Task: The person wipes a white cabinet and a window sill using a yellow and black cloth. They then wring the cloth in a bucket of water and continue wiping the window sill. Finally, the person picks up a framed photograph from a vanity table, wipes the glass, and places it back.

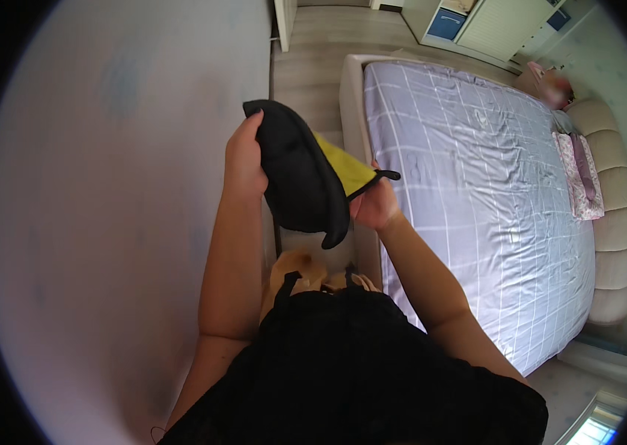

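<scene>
Between my hands hangs a folded cloth (299, 167), likely a microfibre towel, black on the face toward me. A yellow corner (342, 166) of its other face shows at the right, edged in black with a small black hanging loop (389, 174). My left hand (244, 161) grips the cloth's left edge, thumb on top. Near the yellow corner, my right hand (377, 203) holds the cloth from beneath; some of its fingers are hidden behind it. The cloth is held up in front of my body, over the narrow gap between wall and bed.
A pale wall (113, 194) rises close on my left. To my right stands a bed with a lilac checked sheet (458, 167), a padded headboard (614, 239) and a folded floral textile (575, 189). An open-edged door (285, 25) and a white cabinet (500, 28) are beyond.
</scene>
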Tool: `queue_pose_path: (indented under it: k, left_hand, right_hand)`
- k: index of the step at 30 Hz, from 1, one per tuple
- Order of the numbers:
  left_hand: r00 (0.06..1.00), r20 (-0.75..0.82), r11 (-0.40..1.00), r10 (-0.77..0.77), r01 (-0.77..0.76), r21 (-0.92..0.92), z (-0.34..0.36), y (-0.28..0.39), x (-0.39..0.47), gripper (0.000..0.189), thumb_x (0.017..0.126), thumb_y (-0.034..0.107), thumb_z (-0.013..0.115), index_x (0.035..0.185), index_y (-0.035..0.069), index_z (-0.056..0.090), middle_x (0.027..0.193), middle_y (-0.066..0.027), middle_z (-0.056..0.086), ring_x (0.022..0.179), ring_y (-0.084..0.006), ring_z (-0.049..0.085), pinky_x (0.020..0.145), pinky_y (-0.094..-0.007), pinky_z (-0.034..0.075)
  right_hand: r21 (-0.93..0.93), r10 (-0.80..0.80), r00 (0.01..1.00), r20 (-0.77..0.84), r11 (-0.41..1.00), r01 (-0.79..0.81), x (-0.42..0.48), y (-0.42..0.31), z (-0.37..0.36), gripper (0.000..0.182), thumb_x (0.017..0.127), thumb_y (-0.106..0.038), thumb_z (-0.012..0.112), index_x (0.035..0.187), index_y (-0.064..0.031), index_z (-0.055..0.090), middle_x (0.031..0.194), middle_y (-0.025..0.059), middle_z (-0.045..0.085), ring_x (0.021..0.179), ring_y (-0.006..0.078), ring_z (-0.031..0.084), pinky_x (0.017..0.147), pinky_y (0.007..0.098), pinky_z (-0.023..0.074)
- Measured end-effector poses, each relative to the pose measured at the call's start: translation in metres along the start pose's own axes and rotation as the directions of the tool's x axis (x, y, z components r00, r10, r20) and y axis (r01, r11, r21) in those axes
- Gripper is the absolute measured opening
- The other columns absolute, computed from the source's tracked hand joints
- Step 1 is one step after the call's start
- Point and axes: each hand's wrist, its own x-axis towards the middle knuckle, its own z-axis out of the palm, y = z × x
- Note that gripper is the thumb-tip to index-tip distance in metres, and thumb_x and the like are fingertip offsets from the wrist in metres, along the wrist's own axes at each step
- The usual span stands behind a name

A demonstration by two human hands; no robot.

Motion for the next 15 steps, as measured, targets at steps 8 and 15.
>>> queue_pose_path:
  k: [8,15]
  left_hand:
    - [0.97,0.186,0.921,-0.155,0.074,0.383,0.102,-0.01,0.226,0.032,0.081,0.021,0.049,0.104,-0.001,0.051,0.097,-0.0087,0.056,0.086,-0.0178,0.054,0.076,-0.0288,0.042]
    - [0.968,0.218,0.609,-0.128,-0.097,0.787,0.142,0.011,0.425,0.03,0.081,0.015,0.047,0.107,0.001,0.047,0.101,-0.0068,0.053,0.093,-0.0145,0.049,0.077,-0.0246,0.039]
  right_hand:
    - [-0.187,-0.228,0.969,-0.094,0.96,0.208,0.128,-0.162,-0.003,0.07,0.076,-0.051,0.047,0.125,-0.0034,0.032,0.124,0.0129,0.041,0.112,0.0266,0.041,0.095,0.0396,0.0309]
    - [-0.231,-0.477,0.839,-0.261,0.875,0.426,0.291,-0.311,0.017,0.031,0.073,-0.001,0.05,0.103,-0.0015,0.046,0.089,0.0117,0.055,0.078,0.0233,0.057,0.07,0.0318,0.0488]
